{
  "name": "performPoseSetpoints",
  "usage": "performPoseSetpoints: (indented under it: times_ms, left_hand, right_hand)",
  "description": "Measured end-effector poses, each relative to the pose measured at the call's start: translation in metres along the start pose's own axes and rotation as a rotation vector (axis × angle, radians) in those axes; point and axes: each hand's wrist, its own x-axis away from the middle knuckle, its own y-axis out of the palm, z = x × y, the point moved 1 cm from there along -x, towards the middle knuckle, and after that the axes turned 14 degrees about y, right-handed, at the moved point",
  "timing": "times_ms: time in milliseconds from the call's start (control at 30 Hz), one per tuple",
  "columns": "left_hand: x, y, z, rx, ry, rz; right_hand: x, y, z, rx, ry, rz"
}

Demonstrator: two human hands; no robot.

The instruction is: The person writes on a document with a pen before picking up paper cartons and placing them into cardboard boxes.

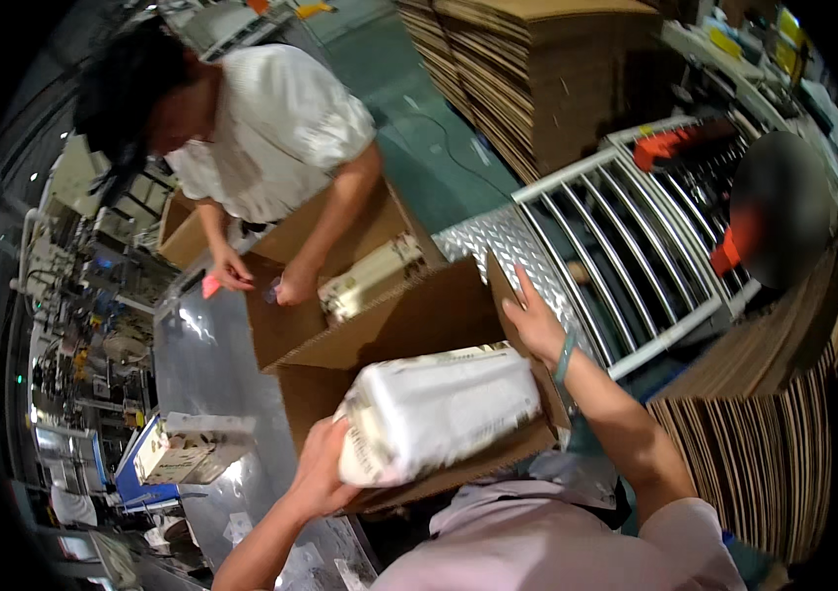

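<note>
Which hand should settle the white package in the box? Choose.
Left, likely: the left hand holds the white package by its left end, while the right hand is open at the right edge of the box.

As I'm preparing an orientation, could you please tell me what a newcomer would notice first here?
Probably the white pack in the near box, with the left grip at its left end. Next, the co-worker in white at upper left, and the tall cardboard stack at top, right of centre.

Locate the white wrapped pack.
The pack is just below the head view's centre, at the nearer cardboard box's mouth, left hand at its left end.
</note>
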Motion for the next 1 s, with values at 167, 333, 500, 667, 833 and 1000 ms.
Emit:
performPoseSetpoints:
  times_ms: [167,333,500,667,833,1000]
  left_hand:
    - [-0.071,0.135,-0.024,-0.087,-0.019,-0.547]
    - [-0.028,0.305,-0.140,-0.010,-0.230,-0.633]
    - [-0.066,0.075,-0.066,0.282,0.029,-0.164]
    - [0.135,-0.148,-0.188,-0.462,-0.651,0.971]
    - [0.418,-0.166,-0.320,-0.327,-1.612,0.771]
    - [0.301,-0.142,-0.263,-0.462,-1.294,0.767]
  right_hand:
    - [0.011,-0.006,-0.011,-0.030,-0.020,0.004]
    - [0.015,0.030,-0.015,0.028,-0.039,-0.086]
    - [0.031,0.030,-0.033,0.181,0.009,-0.150]
    - [0.030,0.006,-0.024,0.642,-0.147,-0.144]
    - [-0.021,-0.027,0.017,0.241,-0.026,-0.148]
    - [-0.026,-0.063,0.009,0.915,-0.049,-0.023]
